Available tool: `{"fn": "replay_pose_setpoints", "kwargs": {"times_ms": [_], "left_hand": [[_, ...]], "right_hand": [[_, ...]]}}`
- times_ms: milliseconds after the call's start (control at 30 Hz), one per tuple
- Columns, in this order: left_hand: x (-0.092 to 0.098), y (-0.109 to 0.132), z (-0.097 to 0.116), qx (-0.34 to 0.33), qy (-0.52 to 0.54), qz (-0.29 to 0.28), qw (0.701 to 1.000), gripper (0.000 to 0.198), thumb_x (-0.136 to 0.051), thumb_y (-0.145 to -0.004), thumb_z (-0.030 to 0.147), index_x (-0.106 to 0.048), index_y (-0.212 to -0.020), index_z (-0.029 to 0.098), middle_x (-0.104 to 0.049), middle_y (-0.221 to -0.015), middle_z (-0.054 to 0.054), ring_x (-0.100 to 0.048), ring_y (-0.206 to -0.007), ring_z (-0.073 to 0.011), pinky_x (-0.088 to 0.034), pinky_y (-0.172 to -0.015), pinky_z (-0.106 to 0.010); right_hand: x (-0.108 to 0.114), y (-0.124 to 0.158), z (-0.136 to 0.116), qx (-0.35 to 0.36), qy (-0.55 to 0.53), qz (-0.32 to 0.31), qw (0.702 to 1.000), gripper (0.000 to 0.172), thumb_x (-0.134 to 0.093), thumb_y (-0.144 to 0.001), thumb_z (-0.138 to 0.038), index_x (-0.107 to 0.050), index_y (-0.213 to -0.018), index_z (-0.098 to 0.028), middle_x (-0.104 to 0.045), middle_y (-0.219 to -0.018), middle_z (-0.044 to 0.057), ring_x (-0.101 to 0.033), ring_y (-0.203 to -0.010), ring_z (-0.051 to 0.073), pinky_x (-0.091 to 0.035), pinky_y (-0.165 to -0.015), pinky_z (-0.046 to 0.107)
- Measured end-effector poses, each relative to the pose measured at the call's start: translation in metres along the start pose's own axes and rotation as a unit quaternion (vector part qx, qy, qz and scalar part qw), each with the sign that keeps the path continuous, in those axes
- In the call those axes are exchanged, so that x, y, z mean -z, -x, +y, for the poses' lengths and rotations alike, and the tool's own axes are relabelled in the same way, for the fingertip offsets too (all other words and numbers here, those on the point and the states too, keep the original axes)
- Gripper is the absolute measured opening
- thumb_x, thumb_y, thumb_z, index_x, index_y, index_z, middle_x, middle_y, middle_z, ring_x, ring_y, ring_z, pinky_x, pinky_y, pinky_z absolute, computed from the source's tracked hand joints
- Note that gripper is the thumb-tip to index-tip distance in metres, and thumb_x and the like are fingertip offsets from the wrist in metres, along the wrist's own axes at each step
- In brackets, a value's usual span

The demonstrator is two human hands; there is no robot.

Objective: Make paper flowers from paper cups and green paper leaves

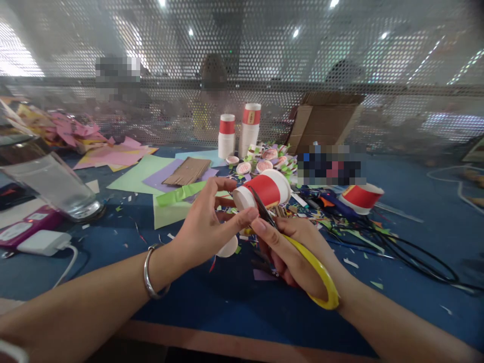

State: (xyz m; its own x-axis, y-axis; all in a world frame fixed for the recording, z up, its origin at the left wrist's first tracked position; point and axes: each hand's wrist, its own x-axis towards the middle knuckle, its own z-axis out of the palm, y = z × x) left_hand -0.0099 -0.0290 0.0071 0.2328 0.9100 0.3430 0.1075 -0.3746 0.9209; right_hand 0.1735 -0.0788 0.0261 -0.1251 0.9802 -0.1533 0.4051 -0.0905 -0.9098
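A red and white paper cup [266,189] lies on its side in the air in front of me, its base toward the left. My left hand [212,217] curls around the base end, thumb at the lower edge and fingertips partly hidden behind the cup. In my right hand [298,247] is a pair of scissors with a yellow handle [321,275]; one dark blade [261,205] rests against the cup's red band. Below the hands a white round piece [228,247] sits on the blue table [212,312].
Stacked paper cups [249,126] stand at the back near a perforated metal screen [170,111]. Another red cup [361,197], black cables [416,252] and paper scraps lie right. Coloured paper [132,174], a glass of water [56,176] and a purple power strip [32,227] are left.
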Motion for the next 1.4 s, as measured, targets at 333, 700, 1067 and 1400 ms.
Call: {"fn": "replay_pose_setpoints", "kwargs": {"times_ms": [333, 700, 1067, 1400], "left_hand": [[-0.003, -0.001, 0.004, 0.032, 0.097, -0.005, 0.995, 0.035, -0.083, -0.083, 0.038, -0.06, -0.101, 0.02, -0.07, -0.091, -0.002, -0.07, -0.077, -0.0138, -0.058, -0.065, -0.025], [0.002, 0.005, 0.0, -0.08, -0.052, -0.037, 0.995, 0.049, -0.088, -0.077, 0.031, -0.06, -0.115, 0.021, -0.071, -0.108, -0.008, -0.073, -0.092, -0.0197, -0.065, -0.088, -0.038], [-0.005, 0.001, 0.012, 0.103, 0.164, -0.02, 0.981, 0.041, -0.081, -0.085, 0.045, -0.057, -0.101, 0.016, -0.07, -0.095, -0.003, -0.07, -0.074, -0.0105, -0.057, -0.062, -0.02], [0.0, 0.0, 0.005, 0.014, 0.042, -0.027, 0.999, 0.038, -0.084, -0.082, 0.039, -0.057, -0.101, 0.019, -0.071, -0.086, -0.001, -0.071, -0.075, -0.0127, -0.059, -0.064, -0.021]], "right_hand": [[0.005, -0.004, -0.001, 0.058, 0.093, -0.034, 0.993, 0.065, -0.048, -0.09, -0.082, -0.052, -0.062, -0.023, -0.052, -0.045, -0.001, -0.048, -0.038, 0.012, -0.034, -0.039, 0.024], [0.002, 0.0, 0.003, 0.045, 0.054, -0.042, 0.997, 0.067, -0.049, -0.089, -0.084, -0.053, -0.062, -0.023, -0.05, -0.044, -0.001, -0.046, -0.035, 0.012, -0.033, -0.037, 0.024], [0.004, -0.005, 0.004, 0.103, 0.074, -0.024, 0.992, 0.066, -0.051, -0.091, -0.08, -0.049, -0.059, -0.023, -0.051, -0.044, -0.002, -0.046, -0.037, 0.011, -0.032, -0.039, 0.023], [0.002, -0.006, 0.011, 0.113, 0.07, -0.026, 0.991, 0.064, -0.051, -0.093, -0.077, -0.052, -0.06, -0.022, -0.052, -0.043, -0.001, -0.046, -0.035, 0.011, -0.032, -0.038, 0.023]]}}
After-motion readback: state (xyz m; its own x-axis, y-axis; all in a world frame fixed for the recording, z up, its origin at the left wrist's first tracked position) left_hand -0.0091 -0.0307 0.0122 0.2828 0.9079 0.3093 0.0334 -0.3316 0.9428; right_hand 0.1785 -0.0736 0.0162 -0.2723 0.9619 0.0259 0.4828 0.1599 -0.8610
